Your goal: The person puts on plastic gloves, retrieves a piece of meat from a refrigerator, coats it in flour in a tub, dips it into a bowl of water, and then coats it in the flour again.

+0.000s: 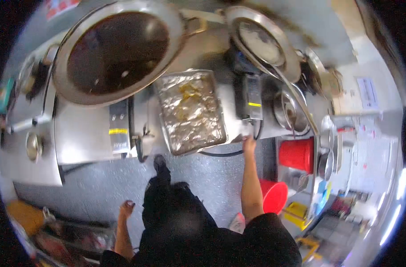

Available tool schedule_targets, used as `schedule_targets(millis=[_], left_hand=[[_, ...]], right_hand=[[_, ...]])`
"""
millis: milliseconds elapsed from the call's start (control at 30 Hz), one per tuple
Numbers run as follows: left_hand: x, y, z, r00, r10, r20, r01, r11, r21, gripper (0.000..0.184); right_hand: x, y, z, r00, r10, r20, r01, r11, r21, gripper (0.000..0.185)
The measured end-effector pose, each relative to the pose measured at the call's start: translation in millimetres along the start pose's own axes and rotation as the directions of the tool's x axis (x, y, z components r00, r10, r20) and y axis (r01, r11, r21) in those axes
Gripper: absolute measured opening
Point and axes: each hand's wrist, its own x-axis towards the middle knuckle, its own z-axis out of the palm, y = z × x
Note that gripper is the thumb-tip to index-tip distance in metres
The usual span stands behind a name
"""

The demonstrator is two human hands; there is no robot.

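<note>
The long steel desk [85,142] went across in front of you. The biggest thing on it was the wok [118,53] full of dark liquid, up on the left side. The smaller wok [260,42] was on the right side and had something pale in it. A long metal handle [296,100] leaned over its edge and came down to the right.

The tray [191,111] with crinkly, shiny foil was at the front of the desk, between two boxes. Some yellow-brown stuff was on its foil. Down by the floor, on your right, was a red bucket [274,196]. A round metal pot [292,111] was under the long handle.

The right box [252,98] and the left box [119,129] each had a yellow strip. Your right hand [249,145] was at the front edge of the desk, just below the right box. You can't tell if its fingers were apart or together. Your left hand [126,209] was low, well apart from the desk. Its fingers were too blurry to tell if they were apart or held something.
</note>
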Motion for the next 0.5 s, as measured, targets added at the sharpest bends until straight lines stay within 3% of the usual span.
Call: schedule_targets(millis=[33, 67, 100, 133, 167, 200, 267, 300, 333, 367, 433, 500], left_hand=[[23.0, -42.7, 19.9, 0.965, 0.263, 0.014, -0.261, 0.947, 0.189, 0.032], [33.6, -39.0, 25.6, 0.994, 0.030, 0.105, -0.036, 0.998, 0.051, 0.032], [47.5, -27.9, 13.5, 0.939, 0.205, 0.276, -0.275, 0.930, 0.244, 0.032], [68.7, -47.0, 20.0, 0.918, 0.101, 0.384, -0.098, 0.995, -0.027, 0.031], [88.3, -39.6, 17.1, 0.828, 0.210, 0.519, -0.121, 0.972, -0.200, 0.027], [88.8, 6.2, -4.2, 0.733, 0.311, 0.605, -0.567, 0.769, 0.293, 0.023], [127.0, 24.7, 5.1, 0.786, 0.058, 0.615, -0.325, 0.885, 0.332, 0.022], [128.7, 40.6, 1.9, 0.626, 0.310, 0.716, -0.673, 0.679, 0.294, 0.022], [131.8, 63.9, -6.9, 0.403, 0.531, 0.745, -0.905, 0.350, 0.240, 0.023], [138.2, 86.8, 2.5, 0.296, 0.494, 0.818, -0.954, 0.202, 0.224, 0.024], [151.0, 125.5, 27.3, 0.089, 0.380, 0.921, -0.988, -0.081, 0.129, 0.026], [161.8, 168.0, 63.8, 0.233, 0.270, 0.934, -0.972, 0.047, 0.229, 0.026]], right_hand=[[-27.9, 11.6, -2.4, 0.960, -0.279, 0.028, 0.268, 0.884, -0.384, 0.045], [-64.2, 10.4, -12.8, 0.954, -0.131, 0.268, 0.266, 0.783, -0.562, 0.041], [-109.4, 32.5, -14.4, 0.876, -0.436, 0.207, 0.479, 0.732, -0.484, 0.037], [-147.7, 56.3, -26.9, 0.900, -0.285, 0.328, 0.430, 0.699, -0.572, 0.035], [-191.5, 54.1, -39.3, 0.934, -0.020, 0.355, 0.269, 0.695, -0.667, 0.038], [-232.3, 82.5, -55.6, 0.940, 0.084, 0.331, 0.161, 0.746, -0.646, 0.048], [-322.2, 136.7, -92.5, 0.951, 0.266, 0.159, -0.069, 0.682, -0.728, 0.061], [-370.2, 158.1, -114.0, 0.932, 0.355, 0.071, -0.206, 0.682, -0.702, 0.070], [-419.4, 193.1, -130.8, 0.899, 0.436, -0.039, -0.349, 0.658, -0.667, 0.074], [-466.9, 219.8, -146.9, 0.775, 0.620, -0.127, -0.567, 0.592, -0.572, 0.077], [-558.1, 275.2, -171.2, 0.636, 0.699, -0.327, -0.757, 0.486, -0.436, 0.077], [-625.3, 280.8, -187.5, 0.521, 0.736, -0.431, -0.852, 0.474, -0.222, 0.071]])
